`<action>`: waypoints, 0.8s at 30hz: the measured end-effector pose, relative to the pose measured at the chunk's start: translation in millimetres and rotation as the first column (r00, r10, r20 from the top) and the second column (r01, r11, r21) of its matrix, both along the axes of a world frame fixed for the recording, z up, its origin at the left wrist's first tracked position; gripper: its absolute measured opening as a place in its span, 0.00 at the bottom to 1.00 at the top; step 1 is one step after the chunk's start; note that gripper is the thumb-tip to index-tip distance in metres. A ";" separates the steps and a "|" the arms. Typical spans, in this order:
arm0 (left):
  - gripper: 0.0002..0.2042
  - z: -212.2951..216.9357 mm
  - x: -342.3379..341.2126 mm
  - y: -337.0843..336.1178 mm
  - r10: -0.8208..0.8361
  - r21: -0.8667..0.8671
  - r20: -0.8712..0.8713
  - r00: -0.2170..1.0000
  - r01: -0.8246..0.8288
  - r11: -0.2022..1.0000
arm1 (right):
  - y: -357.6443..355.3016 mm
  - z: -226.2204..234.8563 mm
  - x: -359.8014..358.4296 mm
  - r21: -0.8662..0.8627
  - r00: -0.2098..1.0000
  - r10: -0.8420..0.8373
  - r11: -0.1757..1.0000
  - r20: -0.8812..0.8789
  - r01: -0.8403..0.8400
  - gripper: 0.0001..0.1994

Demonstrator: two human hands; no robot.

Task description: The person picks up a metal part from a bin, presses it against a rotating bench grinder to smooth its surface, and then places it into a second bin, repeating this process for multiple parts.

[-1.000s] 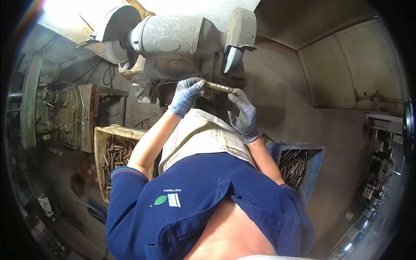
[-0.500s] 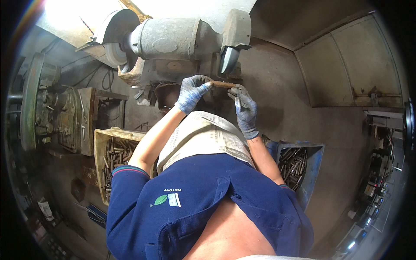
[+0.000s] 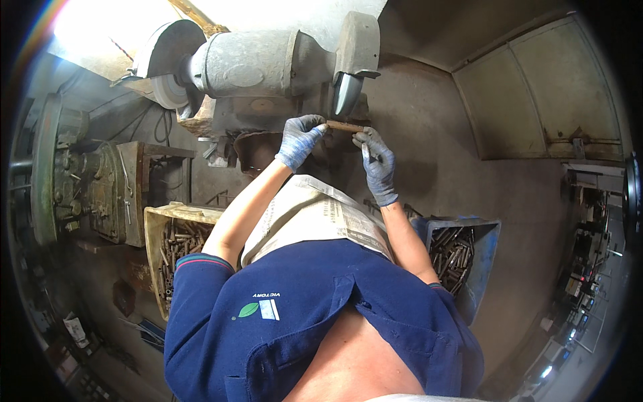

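Observation:
Between my two gloved hands lies a short brown metal rod (image 3: 345, 126), held level by its ends. My left hand (image 3: 301, 139) pinches its left end with thumb and fingers. At the other end, my right hand (image 3: 377, 161) grips with the fingertips; its lower fingers curl inward. The rod is just below the right wheel (image 3: 347, 95) of a grey bench grinder (image 3: 251, 63); from this angle I cannot tell whether they touch. Both gloves are blue-grey with dark, worn fingers.
A pale bin (image 3: 155, 251) of rusty metal rods stands to my left, a blue bin (image 3: 483, 264) of similar rods to my right. Newspaper (image 3: 305, 213) covers my lap. The grinder's left wheel (image 3: 169, 92) sits under a guard. An old green machine (image 3: 100, 187) stands at far left.
Both hands have brought the rod slightly up toward the grinder's right wheel. The grinder sits a little further left in view. The grip on the rod looks the same.

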State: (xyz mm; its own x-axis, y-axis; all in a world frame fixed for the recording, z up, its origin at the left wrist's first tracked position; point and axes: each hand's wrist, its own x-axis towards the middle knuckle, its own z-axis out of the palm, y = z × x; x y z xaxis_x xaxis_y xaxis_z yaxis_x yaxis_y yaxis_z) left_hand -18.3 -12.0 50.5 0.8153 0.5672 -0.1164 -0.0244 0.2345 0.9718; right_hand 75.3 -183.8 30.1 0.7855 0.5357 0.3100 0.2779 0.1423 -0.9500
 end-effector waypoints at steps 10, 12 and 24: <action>0.04 -22.5 28.5 -16.1 0.120 -0.401 0.020 0.993 -0.102 0.910 | -2.9 -14.9 27.6 -0.131 0.999 0.037 0.991 0.014 -0.035 0.09; 0.05 -27.2 36.1 -20.3 0.100 -0.399 -0.011 0.995 -0.097 0.912 | -5.9 -18.2 32.4 -0.137 0.995 0.005 0.990 -0.100 -0.019 0.09; 0.03 -29.7 25.7 6.5 0.180 -0.227 -0.192 0.965 -0.222 0.948 | 28.5 -32.2 19.6 -0.133 0.960 0.031 0.989 -0.279 -0.071 0.11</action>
